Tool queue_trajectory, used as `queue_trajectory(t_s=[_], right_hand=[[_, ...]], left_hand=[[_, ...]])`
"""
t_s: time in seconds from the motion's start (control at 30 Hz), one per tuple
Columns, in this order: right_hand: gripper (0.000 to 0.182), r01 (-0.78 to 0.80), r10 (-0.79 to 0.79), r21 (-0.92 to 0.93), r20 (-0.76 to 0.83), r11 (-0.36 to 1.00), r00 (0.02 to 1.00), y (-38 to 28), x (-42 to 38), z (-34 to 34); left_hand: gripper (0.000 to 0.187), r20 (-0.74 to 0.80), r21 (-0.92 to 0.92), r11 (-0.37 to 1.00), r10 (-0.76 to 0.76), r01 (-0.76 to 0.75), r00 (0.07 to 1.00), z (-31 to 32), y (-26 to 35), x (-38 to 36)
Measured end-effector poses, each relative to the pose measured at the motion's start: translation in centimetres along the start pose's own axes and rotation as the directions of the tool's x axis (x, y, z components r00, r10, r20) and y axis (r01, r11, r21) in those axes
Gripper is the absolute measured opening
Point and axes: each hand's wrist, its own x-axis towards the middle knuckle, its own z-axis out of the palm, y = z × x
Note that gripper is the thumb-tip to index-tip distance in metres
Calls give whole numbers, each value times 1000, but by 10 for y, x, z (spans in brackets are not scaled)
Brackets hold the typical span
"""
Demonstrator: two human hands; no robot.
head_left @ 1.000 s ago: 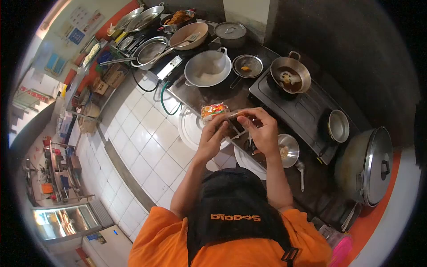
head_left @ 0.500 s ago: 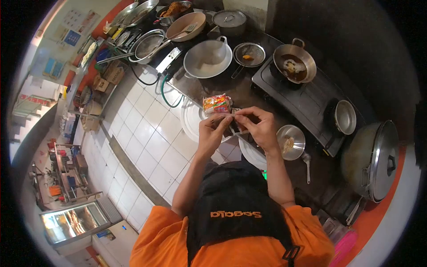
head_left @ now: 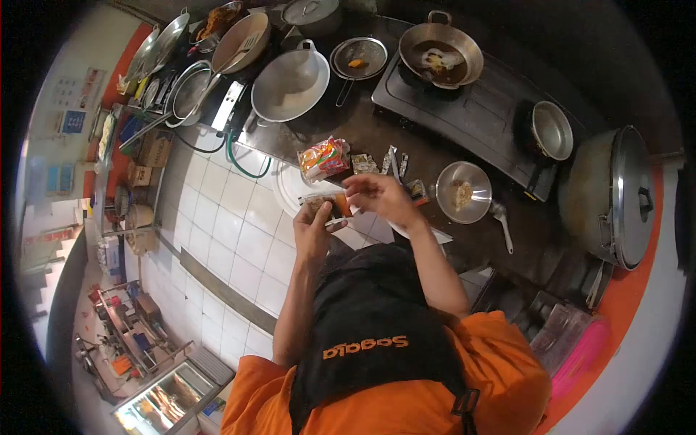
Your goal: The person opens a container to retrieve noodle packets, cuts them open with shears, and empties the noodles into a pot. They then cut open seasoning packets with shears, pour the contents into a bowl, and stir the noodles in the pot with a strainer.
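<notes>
In my left hand [head_left: 313, 223] a small sachet [head_left: 338, 204] with an orange part is pinched between thumb and fingers, above the floor beside the counter edge. My right hand [head_left: 386, 199] is just to the right of it, its fingers apart and partly curled, with nothing visible in them. Beyond the hands, a red and yellow instant noodle packet [head_left: 324, 159] lies on the counter. Several small sachets [head_left: 365, 164] are spread to its right, one [head_left: 417, 190] close to my right hand. A small metal saucepan [head_left: 464, 192] holding something pale and crumbly stands further right.
A black stove [head_left: 464, 109] carries a wok [head_left: 441, 54] with dark liquid and a small pan [head_left: 552, 130]. Behind the packets are a large pale wok [head_left: 290, 85] and a strainer [head_left: 359, 58]. A big lidded pot [head_left: 605, 196] stands at the right.
My hands have come apart from a joined pinch. The left now holds the sachet lower and to the left, while the right has let go and spread its fingers. The view has shifted.
</notes>
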Motion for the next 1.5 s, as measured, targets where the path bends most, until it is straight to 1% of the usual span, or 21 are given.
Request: queue_trajectory(t_s=[0.03, 0.07, 0.1, 0.13, 0.2, 0.3, 0.4, 0.5, 0.57, 0.6, 0.7, 0.8, 0.9, 0.97, 1.07, 1.1, 1.13, 1.17, 1.23, 1.3, 1.5], right_hand=[[26, -62, 61, -5, -73, 998, 995, 27, 7, -19], [27, -185, 155, -103, -248, 977, 956, 49, 11, -36], [29, -318, 169, -332, -409, 888, 897, 103, 17, -67], [31, -461, 129, -509, -558, 727, 820, 158, 23, -96], [32, -530, -141, -800, -581, 281, 802, 208, 15, -112], [31, -585, 13, -780, -598, 221, 802, 210, 13, -106], [36, -539, 72, -811, -538, 227, 840, 206, 18, -107], [32, -590, 106, -779, -582, 212, 806, 194, 23, -108], [25, -700, 349, -435, -643, 566, 682, 177, 17, -111], [22, -712, 477, -206, -616, 671, 627, 165, 12, -111], [19, -464, 393, -38, -475, 885, 787, 139, -31, -107], [22, -299, 211, -126, -463, 946, 861, 75, -65, -93], [24, 14, 81, 200, -458, 980, 885, -15, -80, -58], [32, -7, -8, -45, -321, 999, 947, -75, -77, -39], [34, 206, -226, -94, -350, 974, 909, -109, -72, -20], [34, 179, -217, -136, -367, 974, 905, -111, -75, -22], [33, 151, -209, -177, -378, 973, 902, -111, -77, -24], [32, 121, -200, -218, -388, 968, 900, -112, -78, -25], [31, 174, -249, -199, -458, 964, 853, -111, -78, -20], [31, 186, -237, -146, -545, 971, 805, -113, -79, -17], [33, 188, -302, -261, -516, 947, 802, -123, -85, -20]], left_hand=[[22, -18, 0, 1000, -5, 5, 1000, -6, 1, 4], [23, -35, 0, 1000, -5, 5, 999, -11, 3, 7], [23, -29, -2, 1000, -8, 8, 1000, -15, 6, 8], [24, -22, -2, 1000, -10, 10, 1000, -17, 12, 8], [25, -11, 2, 1000, 0, 0, 1000, -18, 23, 11], [26, -3, 33, 999, 16, -16, 1000, -12, 40, 6], [29, 44, 57, 998, 18, -20, 999, -5, 53, 4], [31, 59, 70, 997, 28, -32, 998, 2, 63, 4], [31, 58, 110, 992, 50, -57, 997, 5, 71, 3], [31, 56, 128, 989, 63, -69, 996, 7, 74, 2], [28, 103, 192, 978, 61, -80, 993, 12, 83, 0], [28, 153, 223, 969, 71, -104, 986, 22, 85, 0], [25, 236, 194, 977, 42, -89, 971, 42, 73, 0], [23, 287, 165, 983, 28, -78, 958, 63, 59, -2], [21, 318, 129, 988, 44, -89, 947, 90, 37, -2], [21, 313, 116, 988, 59, -100, 948, 98, 32, -4], [22, 290, -24, 999, 50, -45, 956, 117, 42, -17], [22, 273, -51, 997, 70, -58, 959, 122, 36, -18], [23, 236, -105, 991, 105, -82, 966, 130, 26, -20], [23, 218, -34, 994, 112, -107, 969, 132, 18, -21], [22, 300, 9, 988, 144, -153, 943, 133, 15, -16]])
